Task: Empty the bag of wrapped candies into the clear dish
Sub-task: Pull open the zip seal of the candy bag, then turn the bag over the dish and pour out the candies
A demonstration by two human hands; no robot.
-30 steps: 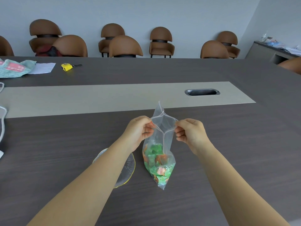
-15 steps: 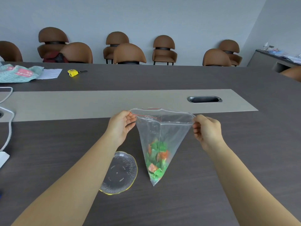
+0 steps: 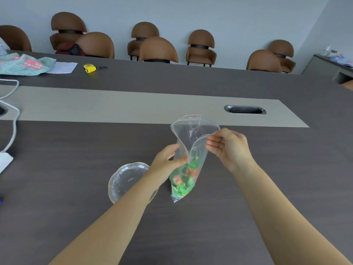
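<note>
1. The left hand (image 3: 168,161) has dropped from the bag (image 3: 188,153) rim to pinch its middle, above the candies (image 3: 183,178).
2. The right hand (image 3: 228,148) still pinches the open mouth.
3. The clear dish (image 3: 124,178) sits empty on the tabletop (image 3: 267,188), just left of the bag.
4. Assessment: opening complete; tipping comes next.

Meeting room: long table (image 3: 191,226), many chairs (image 3: 158,49).

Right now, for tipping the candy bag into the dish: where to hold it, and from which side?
Probably low on the bag, from the left, pinching just above the candies where the left hand already is. The film is limp and the weight sits at the bottom. The right hand holds the open mouth's rim, ready to aim at the dish.
</note>
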